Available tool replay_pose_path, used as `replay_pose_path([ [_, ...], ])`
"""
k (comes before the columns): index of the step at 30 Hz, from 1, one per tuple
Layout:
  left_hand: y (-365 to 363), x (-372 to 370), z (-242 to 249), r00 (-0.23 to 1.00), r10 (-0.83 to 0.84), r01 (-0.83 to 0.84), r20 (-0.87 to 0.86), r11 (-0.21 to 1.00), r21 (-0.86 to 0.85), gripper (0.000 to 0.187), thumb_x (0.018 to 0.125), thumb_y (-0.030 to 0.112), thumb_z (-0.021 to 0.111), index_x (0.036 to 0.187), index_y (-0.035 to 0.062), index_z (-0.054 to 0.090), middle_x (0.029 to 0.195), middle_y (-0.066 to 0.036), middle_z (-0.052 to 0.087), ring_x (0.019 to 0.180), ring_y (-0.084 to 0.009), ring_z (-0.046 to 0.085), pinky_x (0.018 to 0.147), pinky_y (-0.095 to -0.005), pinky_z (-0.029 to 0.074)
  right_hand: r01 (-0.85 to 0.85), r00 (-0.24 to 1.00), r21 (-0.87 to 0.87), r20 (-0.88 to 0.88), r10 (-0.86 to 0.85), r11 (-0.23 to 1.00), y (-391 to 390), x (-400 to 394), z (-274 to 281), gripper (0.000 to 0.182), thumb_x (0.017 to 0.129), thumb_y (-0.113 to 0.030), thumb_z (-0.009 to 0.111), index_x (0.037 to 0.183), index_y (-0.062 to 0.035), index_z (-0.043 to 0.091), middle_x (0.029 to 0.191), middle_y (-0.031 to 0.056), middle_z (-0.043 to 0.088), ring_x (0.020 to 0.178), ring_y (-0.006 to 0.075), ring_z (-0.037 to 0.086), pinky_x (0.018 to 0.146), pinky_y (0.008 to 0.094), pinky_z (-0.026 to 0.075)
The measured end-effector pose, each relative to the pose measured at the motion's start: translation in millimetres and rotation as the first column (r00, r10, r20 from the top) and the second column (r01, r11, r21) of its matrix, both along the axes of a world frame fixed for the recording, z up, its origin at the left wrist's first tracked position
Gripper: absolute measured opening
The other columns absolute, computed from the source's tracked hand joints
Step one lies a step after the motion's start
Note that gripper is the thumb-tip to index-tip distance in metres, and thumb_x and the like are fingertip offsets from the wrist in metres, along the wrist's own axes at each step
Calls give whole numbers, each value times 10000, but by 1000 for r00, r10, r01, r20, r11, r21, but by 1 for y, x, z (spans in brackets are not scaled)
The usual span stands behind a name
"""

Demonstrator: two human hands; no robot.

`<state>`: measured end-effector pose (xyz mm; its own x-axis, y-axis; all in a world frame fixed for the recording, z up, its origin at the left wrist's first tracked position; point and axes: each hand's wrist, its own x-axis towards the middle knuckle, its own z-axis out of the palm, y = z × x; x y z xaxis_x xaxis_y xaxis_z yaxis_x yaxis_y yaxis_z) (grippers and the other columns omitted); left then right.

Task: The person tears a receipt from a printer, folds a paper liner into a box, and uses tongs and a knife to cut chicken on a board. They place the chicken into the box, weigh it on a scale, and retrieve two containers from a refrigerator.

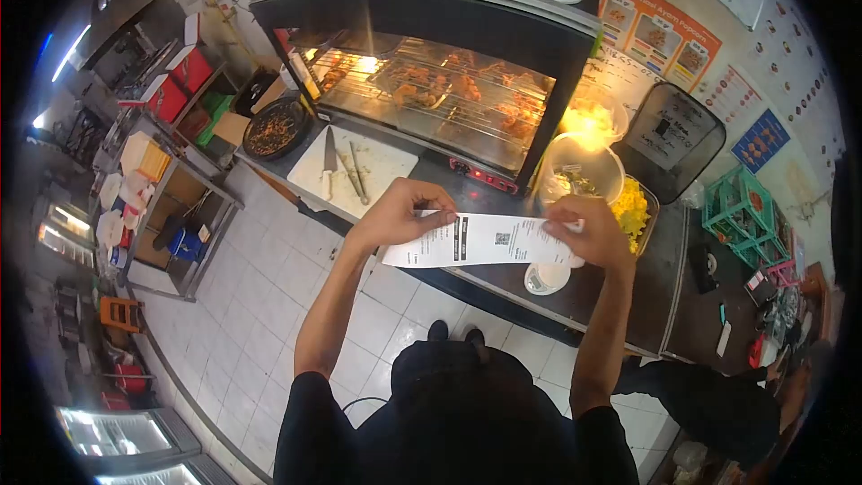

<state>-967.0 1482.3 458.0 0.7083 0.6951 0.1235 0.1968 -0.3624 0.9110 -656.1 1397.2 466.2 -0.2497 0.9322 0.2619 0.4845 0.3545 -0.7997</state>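
A long white printed receipt [485, 239] with a QR code is stretched sideways in front of me, above the counter's front edge. My left hand [404, 213] pinches its left part between thumb and fingers. At the other end, my right hand [582, 228] grips the paper with bent fingers. Just beneath the right hand sits a small white kitchen scale [546, 278], partly hidden. Beyond the left hand lies a white cutting board [384, 164], bearing a knife [329, 162] and metal tongs [357, 171].
A lit food warmer [413, 94] with fried pieces on racks stands behind the counter. To its right are a clear bucket [584, 166], a tray of yellow food [633, 214] and a green basket [738, 216]. Another person in black [718, 404] works at the lower right.
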Motion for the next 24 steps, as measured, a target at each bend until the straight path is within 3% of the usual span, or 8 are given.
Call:
replay_pose_path([
  [2,-3,16,8,1000,-28,28,-11,1000,-4,90,853,56,694,894,-22,674,786,-52,684,750,-98,622,724,-260,492,3,998,168,64,-14,986,-3,-20,9,171,805,-113,712,897,27,677,791,134,689,752,249,685,671,340,521],
  [5,-1,34,4,996,-75,72,38,994,81,109,826,84,710,894,8,671,736,-78,668,667,-125,614,587,-286,467,7,998,11,65,-8,1000,1,-35,7,160,805,-109,698,895,21,673,787,164,676,761,283,677,695,360,517],
  [7,-1,39,11,992,13,22,-127,963,270,143,812,133,718,882,16,672,775,-109,679,708,-213,651,609,-332,488,40,998,36,47,-42,999,1,-36,4,141,804,-97,685,884,18,671,786,171,673,759,292,674,694,365,514],
  [10,-7,56,12,997,-20,57,-81,875,481,154,803,160,707,867,24,672,766,-133,664,752,-309,640,647,-397,481,68,997,61,16,-69,996,1,-38,2,110,799,-76,659,859,16,662,782,178,668,753,305,668,689,378,509],
  [17,-13,89,-4,990,-82,132,-119,847,515,89,776,111,700,833,47,679,721,-129,636,668,-309,583,655,-388,403,242,970,156,-12,-244,958,-13,-40,-18,77,754,-45,617,803,14,624,754,176,656,719,349,650,673,397,499],
  [20,-16,102,-11,988,-148,149,-49,812,565,64,778,98,696,815,47,680,698,-118,628,626,-294,571,669,-368,403,299,953,102,-82,-291,949,-26,-34,-31,47,814,-18,626,840,20,624,752,109,657,674,158,633,636,289,489],
  [21,-16,109,-18,978,-201,201,-61,808,554,64,778,98,696,815,47,680,698,-118,628,626,-294,571,669,-368,403,351,935,88,-92,-343,932,-31,-31,-41,47,814,-18,626,840,20,624,752,109,657,674,158,633,636,289,489],
  [24,-27,133,-39,957,-285,206,51,792,574,38,792,86,692,788,50,681,670,-104,623,584,-265,558,620,-343,404,333,801,-198,-456,-387,922,-61,-19,-66,156,904,-140,640,871,12,630,750,-18,616,692,23,513,598,214,428],
])
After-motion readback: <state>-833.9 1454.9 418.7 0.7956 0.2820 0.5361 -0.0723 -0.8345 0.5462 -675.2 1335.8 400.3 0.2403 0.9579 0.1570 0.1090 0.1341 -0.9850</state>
